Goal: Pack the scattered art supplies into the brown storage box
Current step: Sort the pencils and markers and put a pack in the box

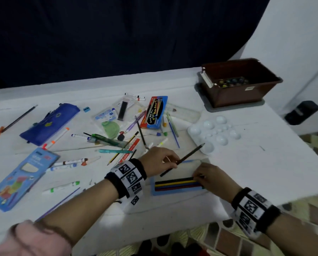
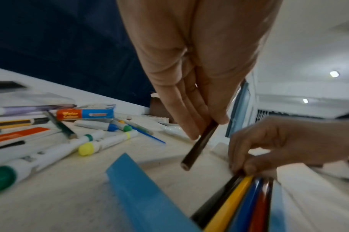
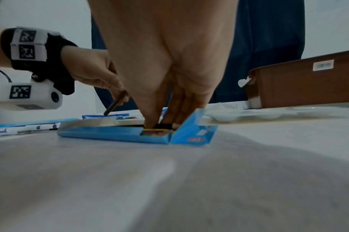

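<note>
An open blue pencil box [image 1: 173, 191] lies at the table's front, with several coloured pencils [image 1: 174, 184] lined up in it. My left hand [image 1: 159, 159] pinches a dark brown pencil [image 1: 184, 158] slanted just above the box, seen in the left wrist view as the brown pencil [image 2: 197, 144] under my left hand [image 2: 199, 125]. My right hand [image 1: 208, 175] has its fingertips curled down onto the right ends of the boxed pencils; in the right wrist view the right hand [image 3: 161, 124] presses into the box [image 3: 118, 133]. The brown storage box [image 1: 241, 84] stands at the back right, holding small paint pots.
A white paint palette [image 1: 211, 132] lies between the pencil box and the storage box. Markers, pens, a watercolour carton [image 1: 155, 112], a blue pouch [image 1: 49, 123] and a blue booklet [image 1: 21, 180] litter the table's left and middle. The table's front edge runs close below my wrists.
</note>
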Motion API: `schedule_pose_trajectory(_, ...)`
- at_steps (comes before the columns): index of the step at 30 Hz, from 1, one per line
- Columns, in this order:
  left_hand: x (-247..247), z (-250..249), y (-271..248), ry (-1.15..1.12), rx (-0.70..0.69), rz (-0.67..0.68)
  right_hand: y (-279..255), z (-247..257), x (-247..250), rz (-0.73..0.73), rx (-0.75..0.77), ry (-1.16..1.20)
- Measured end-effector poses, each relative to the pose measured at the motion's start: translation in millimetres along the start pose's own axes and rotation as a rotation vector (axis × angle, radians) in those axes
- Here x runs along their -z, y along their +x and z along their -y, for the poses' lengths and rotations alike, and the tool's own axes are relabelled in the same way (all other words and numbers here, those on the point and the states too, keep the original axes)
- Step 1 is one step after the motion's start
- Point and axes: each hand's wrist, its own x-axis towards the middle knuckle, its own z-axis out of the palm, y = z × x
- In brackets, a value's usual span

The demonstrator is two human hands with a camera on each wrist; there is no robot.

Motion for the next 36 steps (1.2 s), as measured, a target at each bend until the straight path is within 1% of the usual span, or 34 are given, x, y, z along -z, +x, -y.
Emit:
schedule_pose_trajectory(2,-11,-2,10,0.096,0.019,0.068,-2,-1,-3,0.006,0.053,-0.001)
schedule_pose_trajectory(4,-19,1,17,0.203,0.067,0.129,-4,-2,-4,0.012,0.081,-0.006)
schedule_pose_trajectory(7,-26,11,19,0.308,0.127,0.207,-11,-6,-1,-0.048,0.087,0.008)
schedule_pose_trajectory(8,-26,14,17,0.315,0.135,0.215,-13,-9,0,-0.087,0.089,0.045)
schedule_pose_trajectory(10,-27,16,14,0.314,0.128,0.220,-17,-14,5,-0.133,0.038,0.167)
schedule_pose_trajectory(12,-27,17,10,0.313,0.110,0.221,-18,-20,7,-0.156,0.018,0.226)
schedule_pose_trajectory(14,-27,19,5,0.298,0.106,0.226,-16,-25,8,-0.146,0.020,0.219)
schedule_pose_trajectory(16,-25,24,-1,0.287,0.126,0.236,-14,-26,9,-0.093,0.009,0.220)
schedule_pose_trajectory(18,-23,30,-7,0.294,0.144,0.228,-10,-27,8,-0.041,0.045,0.193)
schedule_pose_trajectory(22,-20,39,-22,0.235,0.171,0.132,1,-23,8,0.050,0.125,0.139)
schedule_pose_trajectory(24,-19,41,-29,0.195,0.183,0.117,7,-22,11,0.076,0.155,0.134)
schedule_pose_trajectory(26,-18,40,-33,0.128,0.198,0.123,11,-23,14,0.096,0.164,0.141)
schedule_pose_trajectory(29,-19,38,-33,0.077,0.204,0.115,12,-28,19,0.139,0.128,0.148)
schedule_pose_trajectory(32,-26,35,-28,0.096,0.193,0.079,13,-30,24,0.174,0.124,0.129)
schedule_pose_trajectory(36,-29,34,-26,0.201,0.215,0.079,14,-34,25,0.144,0.129,0.133)
